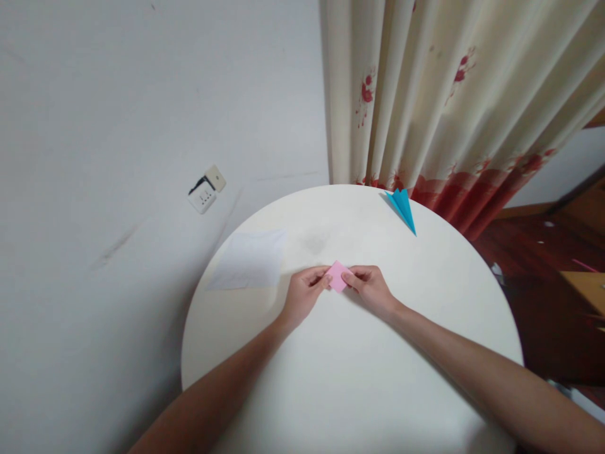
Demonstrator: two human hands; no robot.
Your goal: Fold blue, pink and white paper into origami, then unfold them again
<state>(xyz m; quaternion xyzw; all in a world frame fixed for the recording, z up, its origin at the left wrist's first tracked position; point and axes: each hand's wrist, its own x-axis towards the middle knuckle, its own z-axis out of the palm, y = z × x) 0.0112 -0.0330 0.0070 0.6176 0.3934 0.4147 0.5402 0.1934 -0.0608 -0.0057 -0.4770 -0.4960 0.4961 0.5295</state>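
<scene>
A round white table (359, 378) stands against a plain grey-white wall (118, 94), with a wall socket (206, 190) low down; cream curtains (449, 94) (red flowers along the hem) hang over dark reddish floor (529, 252).

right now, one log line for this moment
left hand: grips pink paper | right hand: grips same | blue folded paper: far table edge

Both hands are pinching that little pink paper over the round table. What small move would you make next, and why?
Probably press the pink paper flat onto the table and run a fingertip along its edge. The left hand and right hand pinch it from opposite sides; it looks small and folded, like the finished blue folded paper near the far rim. That is only a guess.
</scene>
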